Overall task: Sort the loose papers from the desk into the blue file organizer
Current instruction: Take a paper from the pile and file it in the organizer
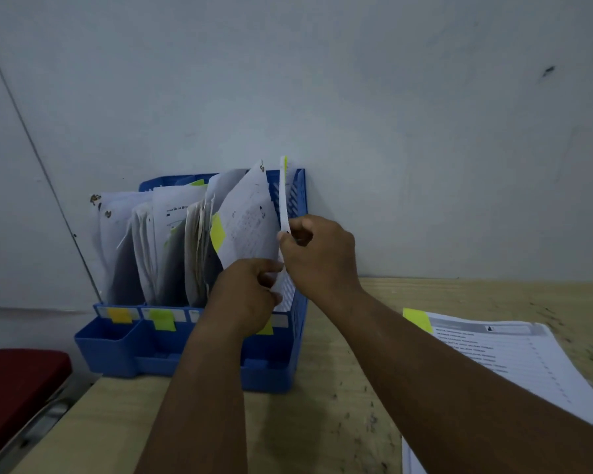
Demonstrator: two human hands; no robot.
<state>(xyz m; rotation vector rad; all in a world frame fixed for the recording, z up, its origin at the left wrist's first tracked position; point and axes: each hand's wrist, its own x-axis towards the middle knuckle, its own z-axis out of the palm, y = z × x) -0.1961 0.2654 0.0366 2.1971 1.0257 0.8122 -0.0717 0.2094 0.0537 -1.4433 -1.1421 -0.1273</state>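
Both hands are busy at the right-hand end of the blue file organizer (281,367), which is parked on the wooden desk (322,422) right up against the wall (391,131). Nearest the camera, a stack of printed papers (514,357) with a yellow sticky tab is left lying on the desk to the right, partly hidden under the right forearm. A red padded seat (18,378) is seen off the desk's left edge. Moving in, the left hand (245,295) is curled around the bottom edge of a printed sheet (250,220) that's tilted leftward in the rightmost slot. Just beside it, the right hand (317,251) is pinching a thin bundle of sheets (283,196), seen edge-on and held upright against the organizer's right wall. Further back, the other slots are stuffed with crumpled papers (165,241), and yellow and green sticky labels are stuck along the front lip.
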